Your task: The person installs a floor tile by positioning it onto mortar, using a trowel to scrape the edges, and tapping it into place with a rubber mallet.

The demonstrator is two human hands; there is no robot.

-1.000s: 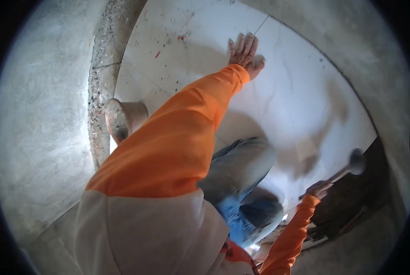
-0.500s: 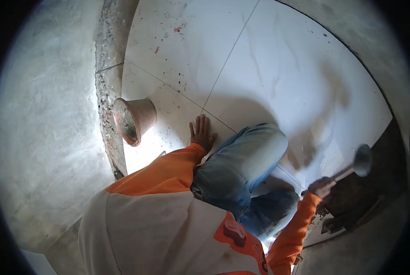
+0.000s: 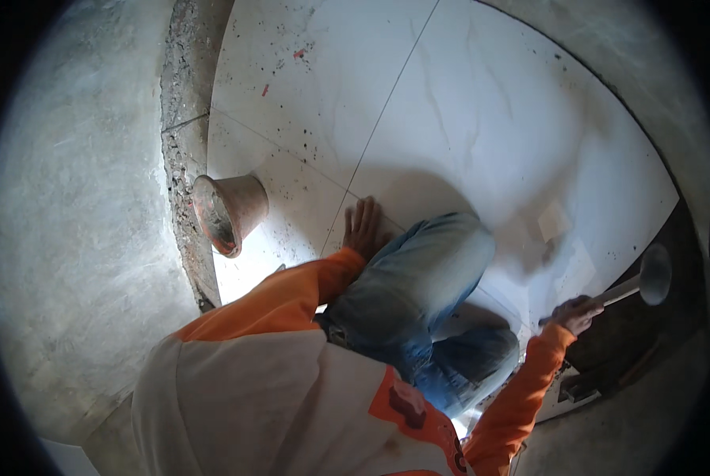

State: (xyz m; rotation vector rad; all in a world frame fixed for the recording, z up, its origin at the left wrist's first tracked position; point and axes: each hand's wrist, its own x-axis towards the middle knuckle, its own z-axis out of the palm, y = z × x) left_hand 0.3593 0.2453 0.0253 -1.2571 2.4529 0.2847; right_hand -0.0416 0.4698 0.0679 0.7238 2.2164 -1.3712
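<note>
My right hand [image 3: 577,314] is closed around the handle of a mallet [image 3: 655,274] with a round grey head. The mallet head is out to the right, over a dark patch beside the tiles' edge. My left hand [image 3: 363,228] lies flat, fingers stretched out, on the white tiles [image 3: 450,87], close to where thin joint lines cross. Part of that hand is hidden by my bent knee [image 3: 450,246]. To its left, a mortar-stained bucket [image 3: 248,202] lies tipped on its side, its mouth turned toward the wall.
A rough, broken strip [image 3: 182,159] runs between the tiles and the grey wall [image 3: 85,198] on the left. Dark specks and small red bits are scattered over the tiles. Dark tools or scraps [image 3: 585,386], hard to make out, lie at the lower right.
My right hand has carried the mallet a little to the right. My left hand has slid slightly right across the tile, and its fingers are still flat.
</note>
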